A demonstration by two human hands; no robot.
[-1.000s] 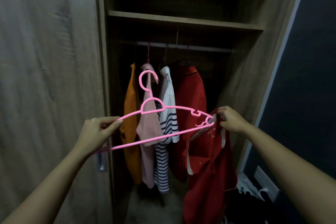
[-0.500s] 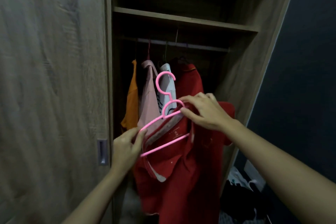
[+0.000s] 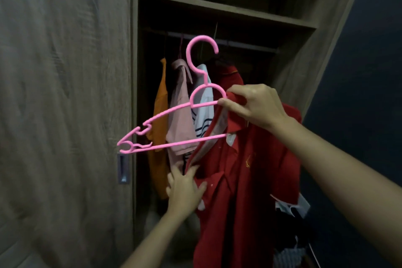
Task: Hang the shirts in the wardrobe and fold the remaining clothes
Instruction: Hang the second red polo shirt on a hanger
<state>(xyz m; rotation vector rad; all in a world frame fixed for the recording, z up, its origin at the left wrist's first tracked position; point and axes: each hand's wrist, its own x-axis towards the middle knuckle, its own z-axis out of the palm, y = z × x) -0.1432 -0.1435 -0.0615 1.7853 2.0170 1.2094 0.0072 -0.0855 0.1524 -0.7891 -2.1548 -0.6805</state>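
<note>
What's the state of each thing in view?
Hanger, off the rail, right arm inside the red shirt.
Red shirt, half on the hanger, unhung.
Right hand, pinches hanger and collar.
Left hand, straight fingers touch the red shirt.
Wardrobe, open, shirts on its rail.

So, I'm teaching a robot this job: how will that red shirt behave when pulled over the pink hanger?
Probably floppy: the red shirt sags in folds below the right hand. Likely light: a collar pinch holds it up. It may slip off the pink hanger, half of it bare.
</note>
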